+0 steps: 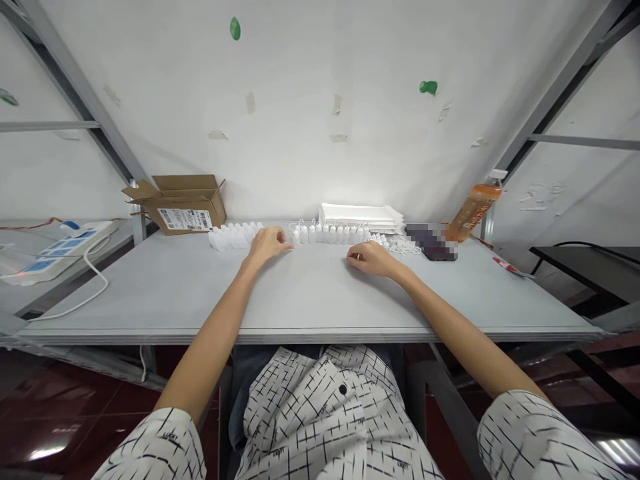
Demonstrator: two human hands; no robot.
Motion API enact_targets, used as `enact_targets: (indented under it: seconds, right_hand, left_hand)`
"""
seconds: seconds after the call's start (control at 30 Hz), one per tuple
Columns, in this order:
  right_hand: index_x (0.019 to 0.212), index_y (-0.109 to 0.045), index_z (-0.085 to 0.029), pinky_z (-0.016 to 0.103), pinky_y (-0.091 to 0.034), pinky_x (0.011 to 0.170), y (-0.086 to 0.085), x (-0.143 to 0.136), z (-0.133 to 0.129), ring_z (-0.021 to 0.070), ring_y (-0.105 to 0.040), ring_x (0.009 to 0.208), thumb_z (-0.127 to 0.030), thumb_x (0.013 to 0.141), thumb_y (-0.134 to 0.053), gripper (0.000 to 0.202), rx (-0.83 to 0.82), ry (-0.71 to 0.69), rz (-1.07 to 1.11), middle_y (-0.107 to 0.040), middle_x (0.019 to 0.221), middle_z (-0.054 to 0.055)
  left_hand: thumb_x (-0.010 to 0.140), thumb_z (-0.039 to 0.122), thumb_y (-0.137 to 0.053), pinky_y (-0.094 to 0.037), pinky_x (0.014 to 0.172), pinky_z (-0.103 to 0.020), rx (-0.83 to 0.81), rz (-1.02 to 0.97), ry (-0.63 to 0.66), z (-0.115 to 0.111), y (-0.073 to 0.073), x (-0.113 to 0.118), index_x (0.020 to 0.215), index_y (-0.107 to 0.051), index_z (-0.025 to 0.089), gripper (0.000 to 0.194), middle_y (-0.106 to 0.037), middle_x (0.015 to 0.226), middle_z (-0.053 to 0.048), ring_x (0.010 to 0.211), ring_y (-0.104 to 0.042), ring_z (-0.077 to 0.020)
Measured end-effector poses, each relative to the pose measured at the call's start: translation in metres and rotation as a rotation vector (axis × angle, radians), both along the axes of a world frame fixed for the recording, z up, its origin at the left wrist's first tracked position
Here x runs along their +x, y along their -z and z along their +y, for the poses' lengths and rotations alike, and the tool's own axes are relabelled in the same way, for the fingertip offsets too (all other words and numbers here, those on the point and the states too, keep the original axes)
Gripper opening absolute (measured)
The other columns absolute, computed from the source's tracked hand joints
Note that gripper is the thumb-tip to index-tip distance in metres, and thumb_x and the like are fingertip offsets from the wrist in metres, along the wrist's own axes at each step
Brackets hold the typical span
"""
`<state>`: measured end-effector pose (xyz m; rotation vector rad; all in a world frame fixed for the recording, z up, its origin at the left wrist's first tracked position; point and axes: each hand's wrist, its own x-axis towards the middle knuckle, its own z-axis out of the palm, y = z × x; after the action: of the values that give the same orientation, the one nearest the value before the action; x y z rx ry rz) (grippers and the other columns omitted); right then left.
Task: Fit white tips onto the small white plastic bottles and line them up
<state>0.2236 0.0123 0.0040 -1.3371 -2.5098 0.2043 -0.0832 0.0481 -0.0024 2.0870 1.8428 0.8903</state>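
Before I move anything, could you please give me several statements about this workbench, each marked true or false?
1. The cardboard box has its flaps open. True.
2. The bottle of orange drink has a black cap. False: its cap is white.
3. The row of small white bottles is in front of the flat white stack. True.
4. The right hand is inside the cardboard box. False: it is at the workbench, near the right part of the row.
5. The left hand is nearer the cardboard box than the right hand is. True.
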Motion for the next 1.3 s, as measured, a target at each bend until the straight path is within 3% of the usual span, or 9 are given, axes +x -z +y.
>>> enact_targets:
  seconds: [0.13, 0.23, 0.37, 0.53, 0.8, 1.0, 1.3]
  right_hand:
    - [0.080, -0.071, -0.017, 0.026, -0.038, 0.065, 0.000, 0.000, 0.001, 0.0172, -0.063, 0.070, -0.018, 0.086, -0.055, 0.018, 0.014, -0.014, -0.002, -0.075, 0.081, 0.006]
    - [0.080, -0.072, -0.017, 0.026, -0.038, 0.064, 0.001, 0.000, 0.001, 0.0171, -0.062, 0.069, -0.018, 0.086, -0.055, 0.018, 0.011, -0.007, -0.005, -0.075, 0.081, 0.006]
    - [0.081, -0.072, -0.017, 0.026, -0.038, 0.064, 0.001, 0.000, 0.001, 0.0172, -0.063, 0.070, -0.019, 0.087, -0.055, 0.018, 0.003, 0.000, -0.013, -0.074, 0.081, 0.006]
    - [0.081, -0.072, -0.017, 0.026, -0.038, 0.065, 0.000, 0.000, 0.000, 0.0173, -0.062, 0.070, -0.019, 0.086, -0.054, 0.018, 0.006, -0.004, -0.014, -0.074, 0.081, 0.006]
    - [0.082, -0.072, -0.016, 0.026, -0.037, 0.064, -0.004, -0.002, -0.003, 0.0172, -0.063, 0.072, -0.019, 0.087, -0.054, 0.019, -0.017, 0.013, -0.020, -0.075, 0.084, 0.006]
    - [0.084, -0.072, -0.016, 0.025, -0.037, 0.064, -0.004, -0.001, -0.003, 0.0168, -0.063, 0.072, -0.020, 0.089, -0.054, 0.020, -0.030, 0.020, -0.030, -0.075, 0.086, 0.006]
    - [0.084, -0.072, -0.016, 0.026, -0.037, 0.065, -0.005, -0.001, -0.002, 0.0172, -0.063, 0.073, -0.020, 0.089, -0.054, 0.019, -0.038, 0.025, -0.033, -0.075, 0.086, 0.006]
  left_hand:
    - [0.070, 0.027, -0.071, -0.043, 0.074, -0.034, 0.093, 0.144, -0.136, -0.001, -0.013, -0.019, 0.078, -0.066, 0.022, 0.011, -0.070, 0.084, -0.005, 0.084, -0.060, -0.0255]
    - [0.077, 0.021, -0.060, -0.042, 0.084, -0.040, 0.231, 0.200, -0.200, 0.001, -0.017, -0.032, 0.092, -0.068, 0.023, 0.017, -0.070, 0.100, -0.009, 0.100, -0.058, -0.0305]
    - [0.085, 0.021, -0.049, -0.032, 0.101, -0.051, 0.339, 0.292, -0.228, 0.004, -0.010, -0.037, 0.111, -0.068, 0.022, 0.031, -0.065, 0.120, -0.013, 0.119, -0.050, -0.0336]
    - [0.084, 0.015, -0.043, -0.015, 0.108, -0.063, 0.310, 0.321, -0.193, 0.010, 0.005, -0.030, 0.116, -0.067, 0.019, 0.040, -0.065, 0.121, -0.017, 0.123, -0.047, -0.0359]
    - [0.081, 0.010, -0.044, -0.027, 0.102, -0.055, 0.311, 0.310, -0.221, 0.017, 0.006, -0.032, 0.108, -0.073, 0.021, 0.042, -0.070, 0.108, -0.014, 0.113, -0.054, -0.0343]
    - [0.081, 0.011, -0.045, -0.044, 0.091, -0.041, 0.311, 0.274, -0.153, 0.020, 0.003, -0.033, 0.110, -0.072, 0.015, 0.040, -0.073, 0.103, -0.013, 0.102, -0.061, -0.0290]
    - [0.075, 0.015, -0.056, -0.049, 0.089, -0.035, 0.225, 0.089, -0.048, 0.017, -0.004, -0.027, 0.096, -0.075, 0.014, 0.028, -0.076, 0.099, -0.011, 0.092, -0.067, -0.0249]
